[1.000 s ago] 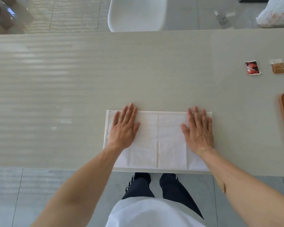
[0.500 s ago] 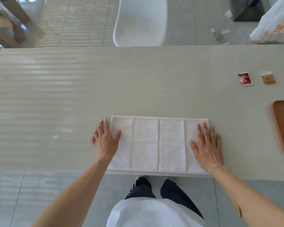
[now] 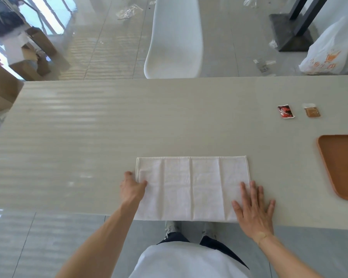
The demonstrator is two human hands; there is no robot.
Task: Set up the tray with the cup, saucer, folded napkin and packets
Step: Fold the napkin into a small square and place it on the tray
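Note:
A white napkin (image 3: 191, 187), folded into a wide rectangle, lies flat at the table's near edge. My left hand (image 3: 132, 188) curls at its left edge, thumb on top and fingers at the hem, pinching it. My right hand (image 3: 253, 211) lies flat with fingers spread over the napkin's near right corner. An orange-brown tray (image 3: 342, 165) sits at the right, cut off by the frame. Beyond it lie a red packet (image 3: 286, 111) and a brown packet (image 3: 311, 111). No cup or saucer is in view.
The pale table (image 3: 109, 127) spans the view. A white chair (image 3: 174, 37) stands behind its far edge. A white plastic bag (image 3: 329, 55) and a dark stand base (image 3: 289, 31) are on the floor at back right, cardboard boxes (image 3: 0, 85) at back left.
Both hands slid outward across the napkin from its middle to its ends. My left hand went from flat to curled at the left edge. The camera tilted up.

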